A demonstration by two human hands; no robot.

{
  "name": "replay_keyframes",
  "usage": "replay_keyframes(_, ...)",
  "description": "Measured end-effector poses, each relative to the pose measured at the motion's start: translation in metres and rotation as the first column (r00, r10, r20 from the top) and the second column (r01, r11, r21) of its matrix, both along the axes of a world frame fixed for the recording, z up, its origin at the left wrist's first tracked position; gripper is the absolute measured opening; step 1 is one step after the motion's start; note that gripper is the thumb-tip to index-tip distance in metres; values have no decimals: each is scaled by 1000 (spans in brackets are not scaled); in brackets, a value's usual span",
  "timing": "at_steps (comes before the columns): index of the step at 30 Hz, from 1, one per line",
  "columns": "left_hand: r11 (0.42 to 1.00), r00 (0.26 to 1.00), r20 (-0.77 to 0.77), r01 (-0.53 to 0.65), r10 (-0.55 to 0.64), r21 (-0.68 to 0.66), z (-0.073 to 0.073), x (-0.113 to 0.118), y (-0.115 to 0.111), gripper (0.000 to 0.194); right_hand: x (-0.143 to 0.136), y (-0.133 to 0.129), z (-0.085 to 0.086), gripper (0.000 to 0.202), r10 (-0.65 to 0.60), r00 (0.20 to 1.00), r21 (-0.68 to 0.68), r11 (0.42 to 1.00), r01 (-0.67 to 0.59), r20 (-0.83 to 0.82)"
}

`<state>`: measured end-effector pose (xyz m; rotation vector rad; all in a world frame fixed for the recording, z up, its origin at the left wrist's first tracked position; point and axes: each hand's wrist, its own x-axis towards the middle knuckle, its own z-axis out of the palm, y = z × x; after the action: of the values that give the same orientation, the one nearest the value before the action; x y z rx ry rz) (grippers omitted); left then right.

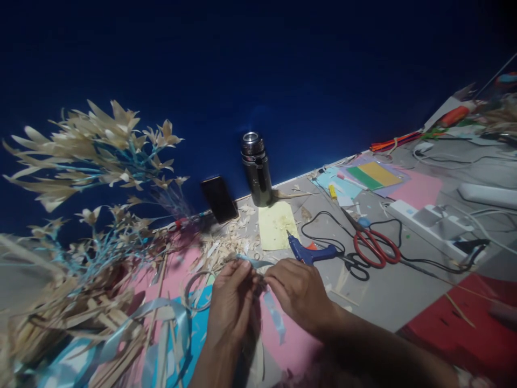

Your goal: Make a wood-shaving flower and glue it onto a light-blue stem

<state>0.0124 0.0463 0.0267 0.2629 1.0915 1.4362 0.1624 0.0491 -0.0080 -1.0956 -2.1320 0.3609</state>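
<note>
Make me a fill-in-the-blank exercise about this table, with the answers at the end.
The left hand and right hand hold a ribbon that is light ____.
The glue gun's tip is over a sheet coloured ____.
The phone stands to the ____ of the flask.
The large scissors' handles are ____.
Answers: blue; yellow; left; red.

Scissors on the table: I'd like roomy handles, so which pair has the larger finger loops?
The red-handled pair; its loops are clearly larger than those of the black-handled pair, beside the blue glue gun.
</note>
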Motion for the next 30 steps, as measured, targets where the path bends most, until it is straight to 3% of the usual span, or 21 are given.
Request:
replay_keyframes(5,998,998,5,56,-56,4,3,0,0,35,1,2,11,20,72,984,-204,973,-105,-161)
replay_keyframes(8,999,998,12,54,-54,10,3,-1,-1,35,0,3,19,19,37,950,-376,913,-158,-310)
replay_keyframes(10,998,998,17,61,-62,16,3,-1,-1,34,-1,4,23,19,-20,909,-508,834,-214,-416)
replay_keyframes(14,998,998,22,53,-53,19,2,-2,-2,36,-4,6,26,16,-141,782,-672,616,-410,-607)
replay_keyframes(19,999,999,22,42,-43,30,-2,-2,-5,37,-6,10,19,21,-248,705,-736,377,-562,-665)
replay_keyframes(23,998,999,7,53,-54,37,-5,-1,-7,35,-7,11,17,32,-290,647,-709,245,-662,-705)
replay_keyframes(24,998,999,10,47,-47,31,-4,-1,-6,35,-7,10,18,32,-277,653,-709,246,-661,-705)
replay_keyframes(25,999,999,12,33,-33,24,-3,-1,-6,34,-8,8,18,30,-259,671,-719,283,-635,-695)
replay_keyframes(26,1000,1000,10,16,-17,15,-1,0,-6,35,-9,6,18,25,-242,700,-733,359,-578,-672)
replay_keyframes(29,1000,1000,-28,-14,14,-19,4,2,-5,36,-12,0,19,9,-212,798,-686,659,-310,-565)
replay_keyframes(30,999,999,-48,-20,19,-32,5,2,-5,37,-13,-1,19,6,-208,816,-657,710,-253,-540)
